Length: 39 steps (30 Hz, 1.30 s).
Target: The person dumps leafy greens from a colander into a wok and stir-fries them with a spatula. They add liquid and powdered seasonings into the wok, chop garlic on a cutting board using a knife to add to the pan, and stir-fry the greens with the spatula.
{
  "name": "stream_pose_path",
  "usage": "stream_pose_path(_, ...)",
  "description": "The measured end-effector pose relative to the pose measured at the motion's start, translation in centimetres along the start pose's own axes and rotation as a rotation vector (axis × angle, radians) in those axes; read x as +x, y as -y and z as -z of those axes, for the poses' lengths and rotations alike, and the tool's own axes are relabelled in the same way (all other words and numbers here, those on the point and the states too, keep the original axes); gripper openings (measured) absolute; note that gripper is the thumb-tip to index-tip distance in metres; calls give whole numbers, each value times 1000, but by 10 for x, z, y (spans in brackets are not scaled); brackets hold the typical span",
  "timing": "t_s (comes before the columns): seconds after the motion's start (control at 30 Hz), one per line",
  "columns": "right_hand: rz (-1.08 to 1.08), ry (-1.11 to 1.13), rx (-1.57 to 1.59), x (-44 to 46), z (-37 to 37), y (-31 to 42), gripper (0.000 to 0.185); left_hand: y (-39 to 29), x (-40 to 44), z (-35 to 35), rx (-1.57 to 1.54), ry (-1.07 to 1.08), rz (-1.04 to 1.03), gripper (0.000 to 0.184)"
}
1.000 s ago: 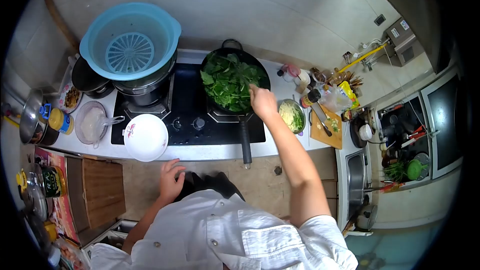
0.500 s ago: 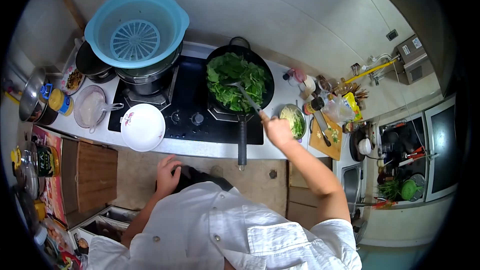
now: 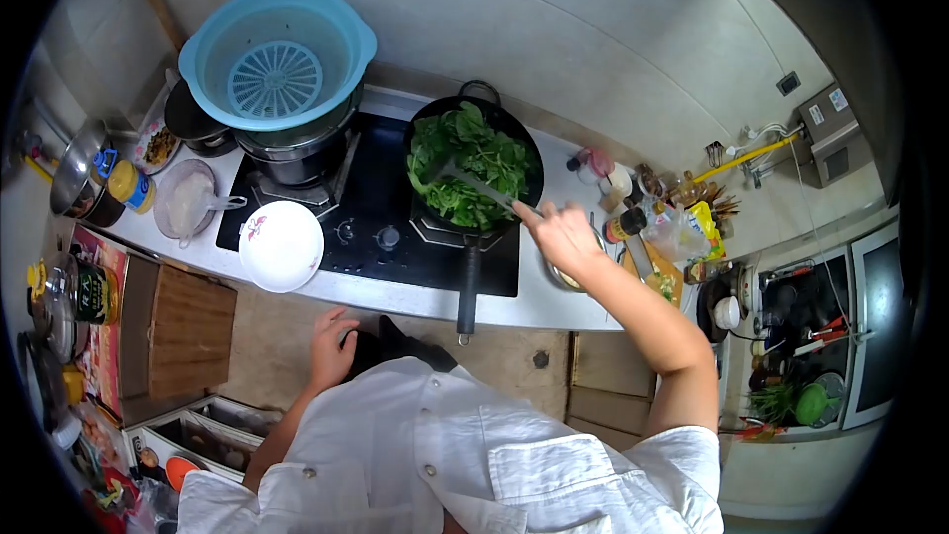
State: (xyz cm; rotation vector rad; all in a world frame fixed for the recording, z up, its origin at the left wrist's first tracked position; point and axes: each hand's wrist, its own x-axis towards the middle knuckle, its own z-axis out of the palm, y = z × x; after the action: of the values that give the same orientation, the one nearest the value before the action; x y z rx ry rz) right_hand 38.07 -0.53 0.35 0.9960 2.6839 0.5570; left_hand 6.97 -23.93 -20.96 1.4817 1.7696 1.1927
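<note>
My right hand (image 3: 563, 237) is closed around the handle of a spatula (image 3: 482, 188). The spatula's blade end reaches in among dark green leafy vegetables (image 3: 476, 143). These leaves fill much of a black wok (image 3: 529, 160) on the right burner, and the wok's long handle (image 3: 469, 287) points toward me. My left hand (image 3: 334, 344) hangs in front of the counter edge, empty, with loosely bent fingers apart. Nearest to it on the counter is a white plate (image 3: 282, 247). A bowl of chopped food (image 3: 563, 277) is mostly hidden behind my right hand.
A large blue plastic basin (image 3: 361, 40) rests on a pot (image 3: 297, 163) over the left burner. Right of the wok stand seasoning jars (image 3: 625, 225) and a cutting board (image 3: 672, 287) with a knife. A bowl with a plastic bag (image 3: 188, 203) sits at left.
My right hand has moved slightly right, and the spatula lies at a flatter angle in the leaves. The leaves have shifted in the wok. My left hand stays about where it was.
</note>
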Motion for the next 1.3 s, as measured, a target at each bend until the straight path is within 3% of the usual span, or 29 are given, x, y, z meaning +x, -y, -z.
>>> stream_pose_path(0.17, 15, 251, -5, -34, -18, 11, 52, 7, -9, -7, 18, -14, 74, 18)
stream_pose_path(0.3, -51, 207, 31, -23, -54, 27, 49, -5, -8, -6, 38, 3, 104, 19)
stream_pose_path(0.33, -147, 299, 137, -17, -20, 10, 42, -5, -8, -5, 44, 12, 100, 19)
stream_pose_path(0.43, -176, 117, 217, -14, 44, -20, 29, -3, -3, -14, -2, 23, 101, 19)
stream_pose_path(0.5, -175, 169, 213, -15, 73, -17, 27, 2, -3, -14, 7, 3, 92, 19)
stream_pose_path(0.63, -113, 418, 179, 0, 29, 0, 25, 4, 1, -15, 21, -8, 99, 18)
stream_pose_path(0.73, -270, 328, 293, 16, 12, 4, 22, -2, -5, -16, -18, -3, 137, 17)
stream_pose_path(0.83, -328, 314, 355, 14, 41, -28, 20, 3, 2, -11, 29, 15, 77, 18)
stream_pose_path(0.9, -308, 280, 273, 7, 37, -53, 20, 16, -5, -17, -67, 4, 95, 19)
stream_pose_path(0.97, -278, 287, 226, 9, 78, -90, 21, 11, -4, -13, -43, -2, 112, 19)
stream_pose_path(1.03, -445, 538, 459, 29, 99, -118, 21, 9, -1, -7, -8, 1, 114, 19)
stream_pose_path(1.17, -494, 745, 549, 71, 79, -171, 20, 12, -8, -8, 46, -15, 133, 18)
stream_pose_path(1.23, -641, 939, 557, 85, 48, -192, 20, 15, -15, -13, 75, -15, 144, 17)
stream_pose_path(1.3, -690, 932, 550, 91, 18, -201, 21, 21, -20, -21, 64, -55, 159, 17)
